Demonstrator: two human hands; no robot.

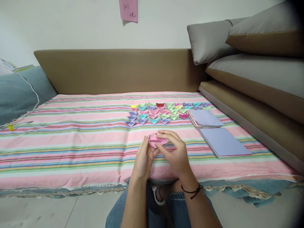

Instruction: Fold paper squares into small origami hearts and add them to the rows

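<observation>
Between my two hands is a pink folded paper boat [154,139], held up over the near part of the striped cloth [90,158]. My left hand [143,156] grips its left end, the thumb along the side and fingers beneath. The fingers of my right hand [175,151] pinch its right side from above and below. Beyond my hands lie rows of small folded paper boats [153,116] in purple, green, pink, blue, yellow and red.
Right of the boats lie two stacks of square paper, a far stack [205,117] and a near stack [224,142]. Grey and brown cushions [261,72] are piled at the right. A brown backrest [118,71] stands behind. A white cable [35,95] runs over the blue cushion [21,91] at left.
</observation>
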